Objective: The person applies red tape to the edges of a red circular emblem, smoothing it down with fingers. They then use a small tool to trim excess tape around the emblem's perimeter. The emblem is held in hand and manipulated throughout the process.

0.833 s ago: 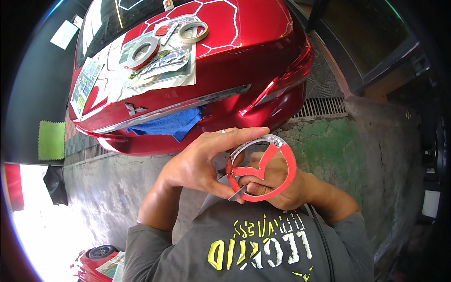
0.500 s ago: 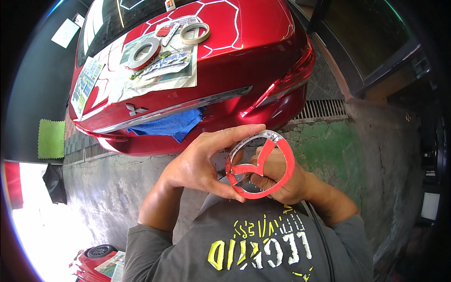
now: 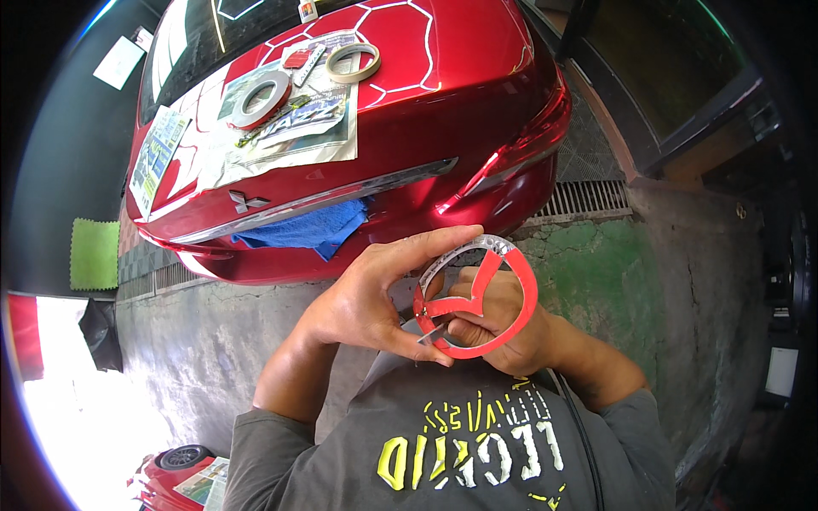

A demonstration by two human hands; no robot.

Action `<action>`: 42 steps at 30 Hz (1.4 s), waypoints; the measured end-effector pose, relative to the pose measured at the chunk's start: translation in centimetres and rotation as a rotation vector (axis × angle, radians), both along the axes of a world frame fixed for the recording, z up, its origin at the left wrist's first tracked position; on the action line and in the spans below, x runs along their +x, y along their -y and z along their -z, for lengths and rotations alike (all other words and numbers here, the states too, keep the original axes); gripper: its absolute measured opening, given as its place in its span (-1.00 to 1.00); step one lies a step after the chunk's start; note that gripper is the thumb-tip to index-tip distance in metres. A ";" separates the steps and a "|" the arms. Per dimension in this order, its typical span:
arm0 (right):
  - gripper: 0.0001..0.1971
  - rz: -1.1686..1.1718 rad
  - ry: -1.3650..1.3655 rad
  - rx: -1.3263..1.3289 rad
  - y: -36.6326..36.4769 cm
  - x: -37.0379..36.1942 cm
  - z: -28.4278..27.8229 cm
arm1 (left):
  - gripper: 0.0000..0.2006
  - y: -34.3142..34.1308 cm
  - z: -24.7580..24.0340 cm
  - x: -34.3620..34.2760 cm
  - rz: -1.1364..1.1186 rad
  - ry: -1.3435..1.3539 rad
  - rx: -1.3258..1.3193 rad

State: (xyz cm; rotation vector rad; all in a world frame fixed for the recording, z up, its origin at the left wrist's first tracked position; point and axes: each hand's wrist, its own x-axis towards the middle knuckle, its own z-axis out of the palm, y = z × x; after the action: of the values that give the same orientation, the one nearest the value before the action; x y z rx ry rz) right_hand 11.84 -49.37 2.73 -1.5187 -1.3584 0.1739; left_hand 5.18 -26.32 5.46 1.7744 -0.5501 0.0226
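Observation:
A round car emblem (image 3: 520,319) is held up in front of my chest, its back side toward me. Red-faced tape covers most of its ring and inner wing shape, while the upper left of the ring shows bare silver. Thumb and fingers of my left hand (image 3: 362,294) grip the emblem's left edge. Behind the ring, my right hand (image 3: 511,328) is closed, partly seen through the openings. From its fingers a thin pointed blade (image 3: 433,334) sticks out across the ring's lower left; the rest of that tool is hidden.
Ahead stands a red car's rear (image 3: 409,111). On its trunk lie newspaper (image 3: 341,145), a grey tape roll (image 3: 261,100), a cream tape roll (image 3: 353,63) and loose lettering badges. A blue cloth (image 3: 311,226) hangs below the trim. A floor grate (image 3: 588,198) runs alongside.
The blade tip now shows at the ring's lower left, where it was hardly visible before. The emblem has shifted slightly right, and my right hand has moved a little behind it.

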 end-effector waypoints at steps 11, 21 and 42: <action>-0.81 -0.040 -0.018 -0.096 0.6 0.1 -0.8 | 0.21 -0.1 0.1 -0.4 -0.041 0.023 -0.017; -0.83 0.003 0.042 0.066 -0.2 0.1 -0.2 | 0.28 0.4 -0.4 -0.2 0.022 0.028 0.042; -0.71 0.330 -0.613 -0.145 1.8 -1.6 3.1 | 0.22 1.9 1.2 -0.9 -0.387 0.023 0.012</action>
State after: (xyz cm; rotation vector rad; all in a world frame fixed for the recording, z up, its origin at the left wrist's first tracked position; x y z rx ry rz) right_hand 10.20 -51.18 -0.37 -1.6085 -0.6136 0.4911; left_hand 4.29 -28.17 4.29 1.8705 -0.2170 0.3086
